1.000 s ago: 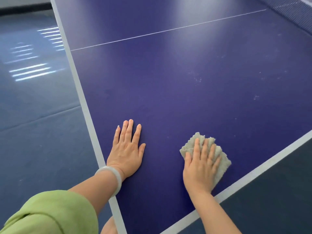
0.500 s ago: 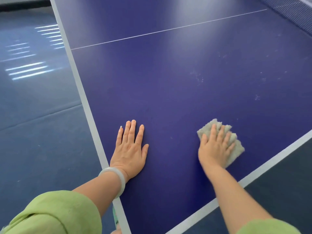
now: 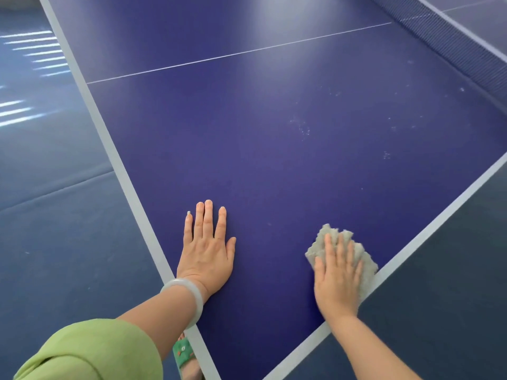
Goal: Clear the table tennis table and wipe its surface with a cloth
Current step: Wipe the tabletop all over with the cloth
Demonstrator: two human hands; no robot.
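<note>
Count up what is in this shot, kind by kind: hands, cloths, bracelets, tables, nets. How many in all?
Hands: 2, the left hand flat on the blue top, the right hand pressing the cloth
Cloth: 1, grey
Bracelet: 1, pale, on the left wrist
Table: 1
Net: 1
Total: 6

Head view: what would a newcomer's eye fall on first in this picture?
The big dark blue table fills the view. Near its close corner the left hand lies flat on it, and the right hand presses a grey cloth down by the white edge line. Pale specks dot the surface farther out.
</note>
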